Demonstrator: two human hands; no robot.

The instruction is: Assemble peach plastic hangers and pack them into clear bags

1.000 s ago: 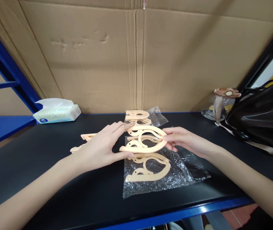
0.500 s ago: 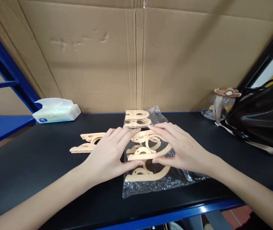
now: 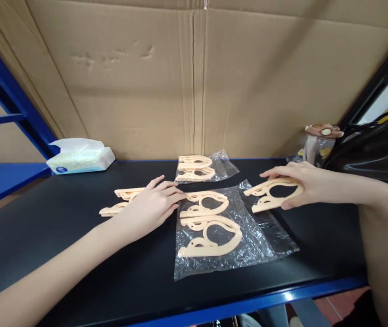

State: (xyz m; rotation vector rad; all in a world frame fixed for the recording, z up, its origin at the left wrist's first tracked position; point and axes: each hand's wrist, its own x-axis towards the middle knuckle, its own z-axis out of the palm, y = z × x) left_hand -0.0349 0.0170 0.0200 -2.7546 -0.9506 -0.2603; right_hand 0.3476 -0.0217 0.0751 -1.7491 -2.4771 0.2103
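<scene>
My right hand grips a peach plastic folding hanger at the right, just above the black shelf top. My left hand lies flat with fingers stretched out, its fingertips touching the end of a second peach hanger on a clear plastic bag. A third hanger lies on that same bag, nearer to me. Behind my left hand lie more loose hangers.
A further clear bag with hangers lies at the back centre. A tissue pack sits back left, a jar with a pink lid and a black handbag back right. Cardboard walls the rear; a blue edge fronts the shelf.
Both hands held one hanger over the bag; my right hand has carried it off to the right. My left hand has dropped flat beside the bag.
</scene>
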